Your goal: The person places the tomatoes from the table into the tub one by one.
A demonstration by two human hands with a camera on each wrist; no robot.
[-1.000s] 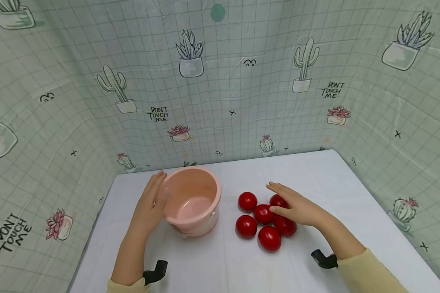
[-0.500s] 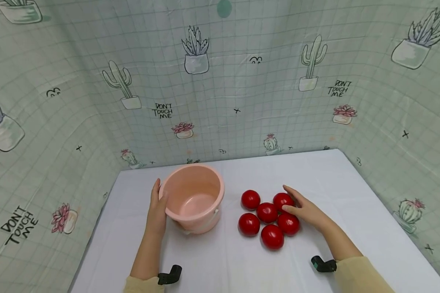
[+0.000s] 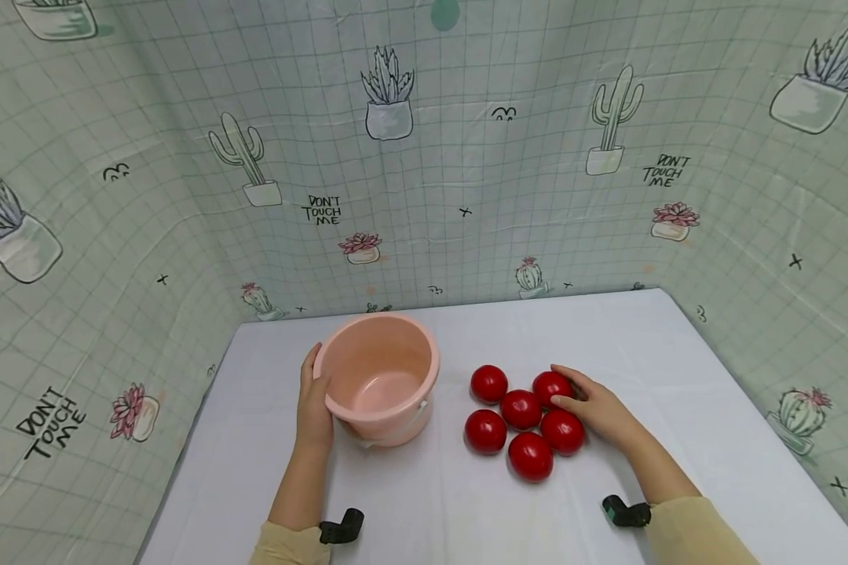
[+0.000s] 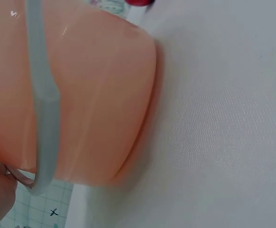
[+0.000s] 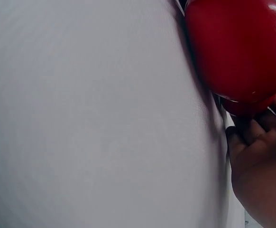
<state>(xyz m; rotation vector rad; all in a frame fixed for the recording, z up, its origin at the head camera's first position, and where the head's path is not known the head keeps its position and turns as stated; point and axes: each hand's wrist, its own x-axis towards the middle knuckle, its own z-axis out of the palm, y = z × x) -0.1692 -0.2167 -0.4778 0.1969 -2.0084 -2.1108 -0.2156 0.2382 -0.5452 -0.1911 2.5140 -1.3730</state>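
Observation:
A pink bucket [image 3: 396,428] stands at the left of the white table. My left hand [image 3: 315,412] grips its left side, thumb at the rim and fingers along the outside. The left wrist view shows the bucket's wall [image 4: 100,85] and its pale handle [image 4: 48,109] hanging down. Several glossy red balls lie clustered at the right. My right hand [image 3: 597,404] curls round the far right red ball [image 3: 550,386], thumb on the near side and fingers behind. In the right wrist view a nearer red ball [image 5: 237,47] covers most of the held one.
Other red balls, among them a front one [image 3: 531,457] and a left one [image 3: 485,431], sit close beside the held ball. A patterned cloth [image 3: 459,157] rises behind and at both sides of the white table [image 3: 459,518].
My left hand has come in from beside the bucket and taken hold of its left side. My right hand has lowered from above the balls and closed round the far right red ball.

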